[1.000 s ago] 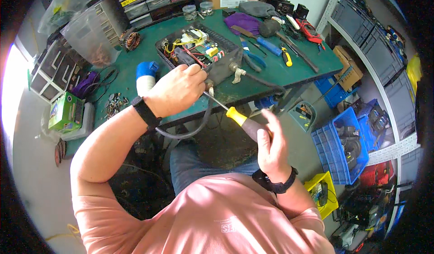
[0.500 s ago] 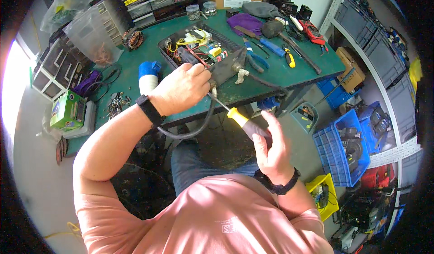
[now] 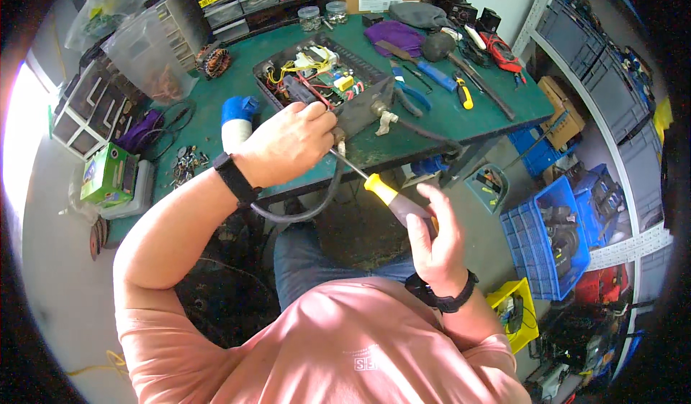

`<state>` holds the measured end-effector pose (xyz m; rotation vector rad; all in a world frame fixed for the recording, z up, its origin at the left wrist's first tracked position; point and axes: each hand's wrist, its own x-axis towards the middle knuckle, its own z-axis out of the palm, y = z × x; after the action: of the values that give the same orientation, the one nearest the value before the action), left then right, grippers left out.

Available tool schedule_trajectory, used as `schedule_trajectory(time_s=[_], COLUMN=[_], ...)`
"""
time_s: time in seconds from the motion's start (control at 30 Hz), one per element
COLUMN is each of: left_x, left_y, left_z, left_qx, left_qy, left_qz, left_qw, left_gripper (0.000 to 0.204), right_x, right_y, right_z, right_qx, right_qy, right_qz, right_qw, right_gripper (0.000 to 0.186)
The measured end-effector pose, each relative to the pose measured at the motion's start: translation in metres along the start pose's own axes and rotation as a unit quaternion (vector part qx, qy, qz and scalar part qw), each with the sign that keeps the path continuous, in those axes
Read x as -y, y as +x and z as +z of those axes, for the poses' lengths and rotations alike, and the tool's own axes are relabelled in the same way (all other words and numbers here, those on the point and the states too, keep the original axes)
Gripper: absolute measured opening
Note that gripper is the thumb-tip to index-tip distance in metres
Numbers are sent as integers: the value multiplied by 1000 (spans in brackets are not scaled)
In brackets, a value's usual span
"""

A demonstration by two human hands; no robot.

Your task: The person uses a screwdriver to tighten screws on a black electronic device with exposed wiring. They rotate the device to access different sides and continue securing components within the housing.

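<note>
My right hand [image 3: 440, 249] holds a screwdriver [image 3: 380, 188] by the butt of its yellow-and-dark handle, thumb and forefinger along its sides. The shaft points up and left to the near wall of an open black metal case [image 3: 360, 109], beside a cable fitting [image 3: 341, 145]. My left hand [image 3: 291, 141] is closed at that case's near left corner, fingers curled down; what they grip is hidden. Inside the case sits a circuit board [image 3: 344, 82] with yellow and red wires. A grey cable [image 3: 302, 215] loops from the fitting below the table edge.
A blue-and-white plug [image 3: 237, 116] lies left of the case on the green table [image 3: 209, 105]. Loose screws [image 3: 188, 163] are scattered nearby. Pliers [image 3: 412, 98], a yellow-handled tool [image 3: 464, 94] and a hammer [image 3: 479, 84] lie right. Blue crates [image 3: 525, 242] stand on the floor.
The screwdriver handle and my right hand have shifted very slightly down and to the right. My left hand stays at the case.
</note>
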<state>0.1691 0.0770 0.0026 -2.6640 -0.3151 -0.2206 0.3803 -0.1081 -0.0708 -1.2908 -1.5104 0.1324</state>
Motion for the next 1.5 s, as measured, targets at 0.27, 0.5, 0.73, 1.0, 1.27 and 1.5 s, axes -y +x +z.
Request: schedule_trajectory(time_s=[0.27, 0.5, 0.73, 1.0, 1.27, 1.5], left_x=[0, 3, 4, 5, 3, 3], left_y=[0, 1, -3, -2, 1, 2], left_z=[0, -1, 6, -3, -7, -2], left_qx=[1, -10, -26, -12, 26, 23], left_qy=[9, 23, -3, -69, -4, 10], left_qz=[3, 19, 14, -13, 5, 8], left_qw=[1000, 999, 1000, 997, 1000, 1000], left_gripper=[12, 11, 11, 13, 10, 9], right_x=[3, 3, 7, 10, 1, 3], right_y=[-2, 0, -3, 0, -3, -11], right_z=[5, 1, -4, 4, 1, -2], right_qx=[-22, -25, 18, -45, -39, 28], right_qy=[-33, -105, 46, -29, -111, 6], right_qz=[-33, -153, 72, -62, -156, 59], right_qw=[999, 982, 996, 997, 981, 998], right_gripper=[51, 54, 53, 53, 52, 53])
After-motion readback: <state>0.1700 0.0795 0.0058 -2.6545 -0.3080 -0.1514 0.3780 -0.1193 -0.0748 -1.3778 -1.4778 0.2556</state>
